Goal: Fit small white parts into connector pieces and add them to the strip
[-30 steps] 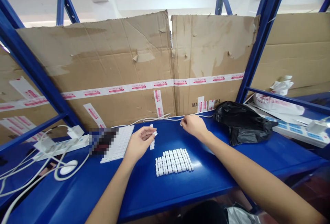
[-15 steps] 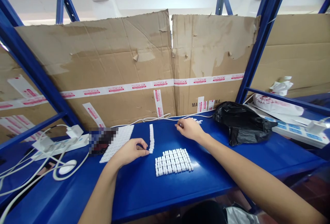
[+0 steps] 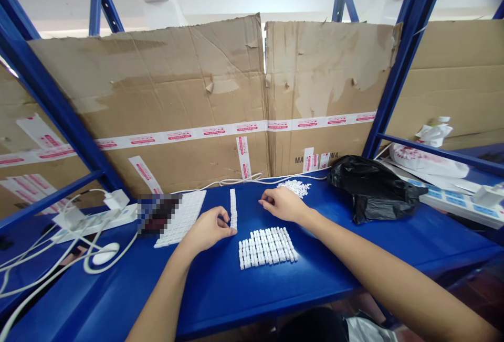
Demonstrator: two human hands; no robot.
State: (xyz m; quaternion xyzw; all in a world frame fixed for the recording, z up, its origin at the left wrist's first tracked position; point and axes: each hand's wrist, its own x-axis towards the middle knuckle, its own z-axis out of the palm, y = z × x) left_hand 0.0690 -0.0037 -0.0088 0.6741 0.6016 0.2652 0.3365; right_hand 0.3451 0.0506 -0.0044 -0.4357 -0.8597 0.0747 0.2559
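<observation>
My left hand (image 3: 208, 231) rests on the blue shelf top (image 3: 275, 289), its fingers curled and pinching at the near end of a single line of small white plastic pieces (image 3: 232, 209). My right hand (image 3: 279, 204) hovers just right of that line with its fingers curled in; what they hold is hidden. A block of several rows of the same white pieces (image 3: 266, 246) lies in front of both hands. A loose heap of white pieces (image 3: 294, 187) sits behind my right hand. A white grid tray (image 3: 182, 217) lies left of my left hand.
A crumpled black plastic bag (image 3: 372, 189) lies at the right. Torn cardboard (image 3: 189, 100) lines the back, with a white cable along its foot. A power strip and tangled white cables (image 3: 79, 226) fill the left. Blue rack posts (image 3: 397, 59) frame the bay.
My left hand came down from mid-air to the near end of the line of pieces. My right hand drew back from the heap toward the line, uncovering the heap.
</observation>
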